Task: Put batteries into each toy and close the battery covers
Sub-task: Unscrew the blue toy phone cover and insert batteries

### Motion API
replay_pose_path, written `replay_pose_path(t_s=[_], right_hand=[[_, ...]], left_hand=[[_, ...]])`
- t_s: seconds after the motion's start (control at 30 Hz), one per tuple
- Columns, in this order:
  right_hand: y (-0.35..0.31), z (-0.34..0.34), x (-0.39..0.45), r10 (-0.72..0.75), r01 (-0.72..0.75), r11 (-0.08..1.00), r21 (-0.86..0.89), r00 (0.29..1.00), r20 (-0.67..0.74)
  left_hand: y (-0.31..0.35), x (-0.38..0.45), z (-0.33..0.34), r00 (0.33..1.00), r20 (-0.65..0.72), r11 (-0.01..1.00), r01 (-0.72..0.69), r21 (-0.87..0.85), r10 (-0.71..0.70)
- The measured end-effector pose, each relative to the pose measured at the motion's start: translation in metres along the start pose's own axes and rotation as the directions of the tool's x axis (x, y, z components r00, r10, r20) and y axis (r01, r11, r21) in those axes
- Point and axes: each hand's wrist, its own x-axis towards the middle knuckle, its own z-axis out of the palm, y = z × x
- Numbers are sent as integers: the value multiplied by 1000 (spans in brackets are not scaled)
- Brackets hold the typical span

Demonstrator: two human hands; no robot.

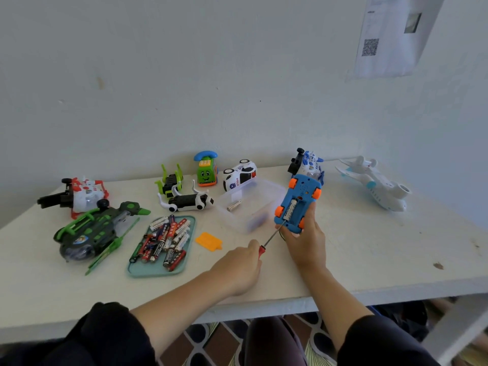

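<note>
Blue toy car (297,204): underside up, held in right hand (306,241) fingers, long axis running away from them. Left hand (237,268) fingers grip screwdriver (272,240), tip at car's near end. Orange cover (208,241) on surface, nearer left fingers.

A blue plastic toy car with orange wheels (297,203) is tilted underside up, its battery bay uncovered with a white battery seated inside. A loose orange ribbed plastic battery cover (208,241) lies flat on the tabletop. A pile of red, black and white cylindrical batteries (165,237) fills a teal rectangular tray (158,270). One silver battery (234,205) lies in a clear plastic box (250,199).
</note>
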Motion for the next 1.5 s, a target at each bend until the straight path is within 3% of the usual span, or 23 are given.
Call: replay_pose_path(t_s=[0.37,0.6,0.7,0.77,0.83,0.93,1.13,1.3,1.37,1.5], right_hand=[[-2,2,-1,10,-11,999,-48,1000,-8],[-2,1,0,14,-12,998,-62,999,32],[0,2,0,2,2,997,-82,999,46],[3,3,-1,-39,46,993,-107,997,65],[4,3,0,-45,55,991,-120,995,88],[2,1,-1,-67,79,989,-125,993,100],[3,0,-3,-126,138,981,-139,988,89],[2,0,1,-79,89,990,-107,992,100],[5,3,2,-76,84,990,-109,994,72],[7,4,2,-79,82,994,-69,996,51]], left_hand=[[8,0,11,998,-68,994,-4,108,11],[2,-3,12,991,-131,998,39,44,-33],[0,-2,4,972,-223,994,54,-96,-74],[3,7,-5,949,-287,946,32,-323,-131],[12,24,-15,927,-300,832,22,-555,-224],[31,47,-23,936,-175,641,66,-765,-305],[50,66,-17,931,-200,693,72,-718,-305],[43,73,-23,923,-173,612,81,-787,-344],[33,75,-27,886,-247,606,47,-794,-392],[0,87,-35,745,-369,580,28,-814,-555]])
